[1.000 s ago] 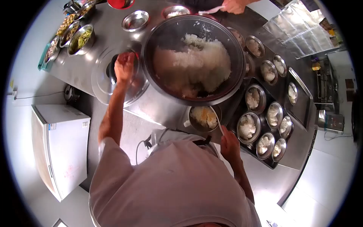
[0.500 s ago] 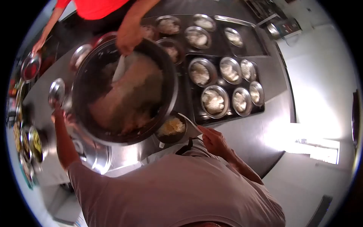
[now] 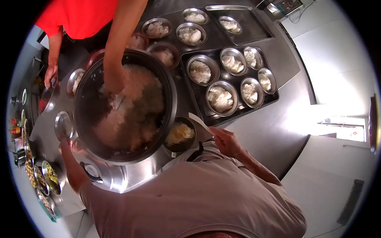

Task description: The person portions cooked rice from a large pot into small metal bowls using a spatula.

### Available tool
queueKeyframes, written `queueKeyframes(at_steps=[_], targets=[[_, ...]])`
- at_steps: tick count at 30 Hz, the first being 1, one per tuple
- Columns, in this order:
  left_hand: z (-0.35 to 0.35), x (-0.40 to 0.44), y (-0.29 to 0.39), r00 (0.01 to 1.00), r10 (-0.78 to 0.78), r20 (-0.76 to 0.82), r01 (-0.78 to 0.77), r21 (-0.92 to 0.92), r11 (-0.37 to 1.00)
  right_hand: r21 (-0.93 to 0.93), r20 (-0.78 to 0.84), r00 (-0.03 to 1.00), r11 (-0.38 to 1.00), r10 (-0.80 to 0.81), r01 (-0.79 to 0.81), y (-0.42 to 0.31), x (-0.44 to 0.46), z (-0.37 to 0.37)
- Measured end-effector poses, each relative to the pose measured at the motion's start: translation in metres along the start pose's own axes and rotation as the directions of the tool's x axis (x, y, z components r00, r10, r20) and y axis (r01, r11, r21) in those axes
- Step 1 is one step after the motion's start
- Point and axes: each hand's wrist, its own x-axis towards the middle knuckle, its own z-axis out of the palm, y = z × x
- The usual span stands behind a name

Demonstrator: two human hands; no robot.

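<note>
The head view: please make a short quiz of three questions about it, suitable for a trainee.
1. How many metal bowls stand on the dark tray nearer to the wearer?
2. True or false: the wearer's right hand is empty.
3. Fill in: the large pot holds cooked ____.

Key: 1. Six. 2. False; it holds a white paddle. 3. Rice.

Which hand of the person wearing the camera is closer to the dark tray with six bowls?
Right. The right hand holds a white paddle this side of the tray; the left hand is beyond the big pot, at a metal bowl.
</note>
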Motion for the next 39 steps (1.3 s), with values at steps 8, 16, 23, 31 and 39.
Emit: queueKeyframes(at_steps=[8,16,23,31,39], targets=[[-0.018,0.027,-0.015,0.992,-0.053,0.116,0.057,-0.026,0.998,0.344,-0.15,0.936,0.904,0.318,-0.252,0.031,0.0,0.011],[-0.03,0.036,-0.02,0.973,-0.003,0.232,-0.011,0.058,0.998,0.397,-0.139,0.927,0.877,0.347,-0.269,0.054,0.0,0.017],[-0.027,0.01,-0.007,0.959,-0.023,0.284,0.018,0.02,1.0,0.453,-0.122,0.916,0.843,0.383,-0.292,0.036,0.002,0.016],[-0.042,0.002,-0.003,0.734,0.309,0.604,-0.664,0.733,0.146,0.514,-0.125,0.897,0.801,0.425,-0.308,0.048,-0.002,0.027],[-0.025,-0.07,0.007,0.692,0.474,0.544,-0.579,0.811,-0.085,0.667,-0.072,0.904,0.694,0.421,-0.27,0.023,0.011,-0.001]])
